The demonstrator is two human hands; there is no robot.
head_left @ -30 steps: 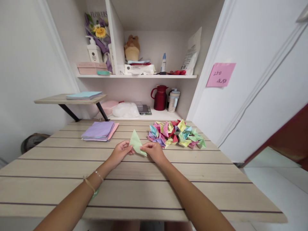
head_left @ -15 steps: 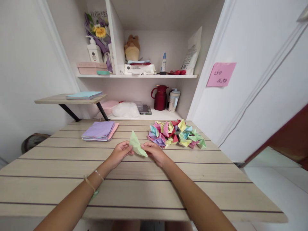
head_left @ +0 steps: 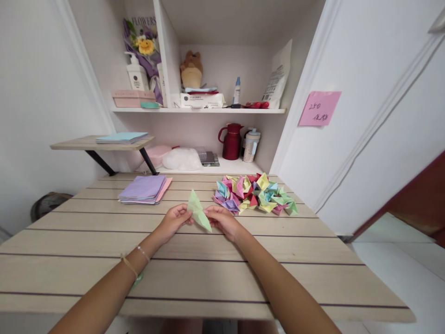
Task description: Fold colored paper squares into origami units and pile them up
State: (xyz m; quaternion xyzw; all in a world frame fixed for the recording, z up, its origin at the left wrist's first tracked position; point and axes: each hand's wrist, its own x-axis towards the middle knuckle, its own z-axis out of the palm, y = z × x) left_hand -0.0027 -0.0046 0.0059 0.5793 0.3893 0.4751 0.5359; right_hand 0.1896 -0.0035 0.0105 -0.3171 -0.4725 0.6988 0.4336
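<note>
A light green folded paper (head_left: 197, 209), pointed at both ends, is held just above the wooden table (head_left: 174, 269). My left hand (head_left: 174, 219) pinches its left side. My right hand (head_left: 222, 219) pinches its right side, fingers closed on the fold. Right behind my right hand lies a heap of several folded paper pieces (head_left: 255, 193) in pink, yellow, blue, green and purple. A stack of flat purple and pink paper sheets (head_left: 143, 189) lies at the back left of the table.
A small side shelf (head_left: 100, 144) with blue sheets juts over the table's back left. Behind the table stand a dark red jug (head_left: 231, 141) and a white cup (head_left: 251, 144). A white wall with a pink note (head_left: 319, 107) closes the right side.
The green paper has turned slightly between my fingers, its lower tip now pointing further down. My right hand shifted a little toward the paper. Both arms otherwise stay put.
</note>
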